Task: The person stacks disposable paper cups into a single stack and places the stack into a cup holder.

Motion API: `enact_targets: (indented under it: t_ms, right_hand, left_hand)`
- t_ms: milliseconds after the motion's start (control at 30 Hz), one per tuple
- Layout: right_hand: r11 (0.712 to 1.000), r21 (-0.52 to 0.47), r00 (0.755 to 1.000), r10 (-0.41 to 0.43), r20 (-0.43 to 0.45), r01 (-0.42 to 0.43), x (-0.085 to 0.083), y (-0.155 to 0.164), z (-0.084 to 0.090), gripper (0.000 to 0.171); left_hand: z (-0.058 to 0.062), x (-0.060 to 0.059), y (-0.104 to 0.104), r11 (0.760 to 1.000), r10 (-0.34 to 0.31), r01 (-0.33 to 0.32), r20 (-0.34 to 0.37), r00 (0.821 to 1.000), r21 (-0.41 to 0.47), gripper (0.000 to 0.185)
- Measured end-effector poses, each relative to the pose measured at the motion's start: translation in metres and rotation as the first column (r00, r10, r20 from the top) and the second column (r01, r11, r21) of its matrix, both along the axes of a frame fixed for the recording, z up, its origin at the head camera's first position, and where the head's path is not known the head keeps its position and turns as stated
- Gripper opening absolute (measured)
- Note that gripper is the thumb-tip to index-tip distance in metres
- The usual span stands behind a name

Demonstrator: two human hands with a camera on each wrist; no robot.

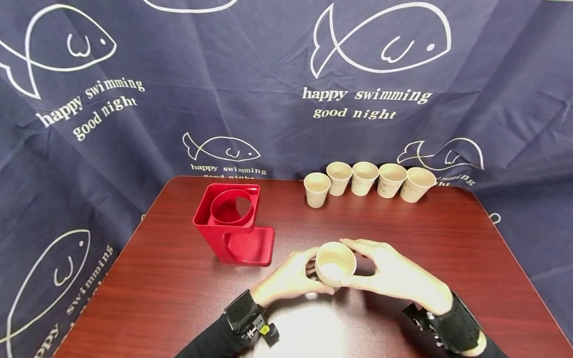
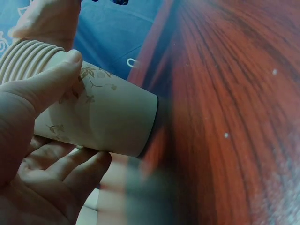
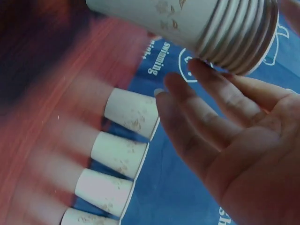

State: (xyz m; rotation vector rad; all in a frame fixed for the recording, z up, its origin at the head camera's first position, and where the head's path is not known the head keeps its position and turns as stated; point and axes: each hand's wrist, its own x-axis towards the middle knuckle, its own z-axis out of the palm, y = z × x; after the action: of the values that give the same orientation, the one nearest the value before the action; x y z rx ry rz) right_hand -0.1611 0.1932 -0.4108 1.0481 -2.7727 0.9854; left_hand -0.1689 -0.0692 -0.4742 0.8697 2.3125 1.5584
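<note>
A stack of nested paper cups (image 1: 335,262), cream with a brown leaf print, is upright near the middle of the table, between both hands. My left hand (image 1: 291,278) grips its left side; the left wrist view shows the thumb (image 2: 47,84) across the stack below the ridged rims and the fingers on the opposite side. From the right, my right hand (image 1: 398,273) holds the stack near its rims, thumb on the near side and fingers on the far side. Several of its fingers (image 3: 187,112) extend loosely below the rims in the right wrist view.
Several single paper cups (image 1: 364,178) stand upright in a row along the table's back edge, the leftmost (image 1: 317,190) slightly forward. A red plastic holder (image 1: 233,219) with a round ring on top and a flat base stands at left. Behind the wooden table (image 1: 147,278) hangs a blue fish-print curtain (image 1: 250,99).
</note>
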Motion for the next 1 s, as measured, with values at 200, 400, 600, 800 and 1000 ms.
enact_targets:
  t_ms: [200,400,600,800,1000]
  right_hand:
    - [0.998,-0.036,0.998,-0.043,-0.043,0.042,-0.004,0.014,0.012,0.067]
    - [0.993,-0.021,0.982,-0.116,-0.151,0.114,-0.006,0.022,0.026,0.076]
    - [0.987,0.014,0.94,-0.151,-0.305,0.162,-0.012,0.025,0.038,0.099]
    - [0.994,0.005,0.913,-0.098,-0.397,0.109,-0.021,0.03,0.041,0.11]
    - [0.99,0.054,0.889,-0.094,-0.447,0.132,-0.036,0.032,0.036,0.108]
  left_hand:
    - [0.001,0.001,0.001,1.0,-0.004,0.003,0.015,1.0,0.005,0.071]
    - [0.001,0.002,0.001,0.999,-0.012,0.01,0.043,0.999,0.032,0.07]
    - [0.002,0.001,0.0,0.999,-0.015,0.013,0.051,0.999,0.047,0.072]
    - [0.003,0.0,0.002,0.999,-0.018,0.015,0.057,0.998,0.043,0.071]
    - [0.002,0.0,0.001,0.999,-0.018,0.015,0.071,0.997,0.039,0.073]
